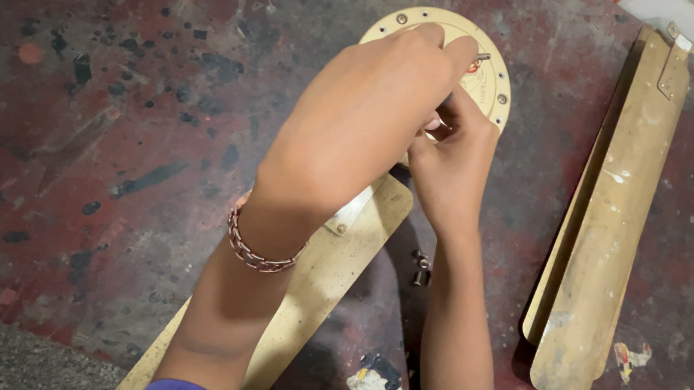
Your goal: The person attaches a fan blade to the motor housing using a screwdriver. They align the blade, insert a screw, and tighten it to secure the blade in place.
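Note:
A round cream-coloured fan motor housing (497, 73) with screws around its rim lies on the floor at top centre. My left hand (364, 111) reaches over it, fingers pinched on a small metal tool or screw at the housing's face. My right hand (453, 163) sits just below and right, fingers curled against the same spot; what it grips is hidden. A beige fan blade (316, 286) runs from the housing toward the bottom left, beneath my left forearm, which wears a chain bracelet (259, 255).
Two stacked beige fan blades (604, 239) with a metal bracket lie at the right. Loose small screws (420, 267) rest between my forearms. The floor (95, 134) is worn red and grey concrete with paint flecks.

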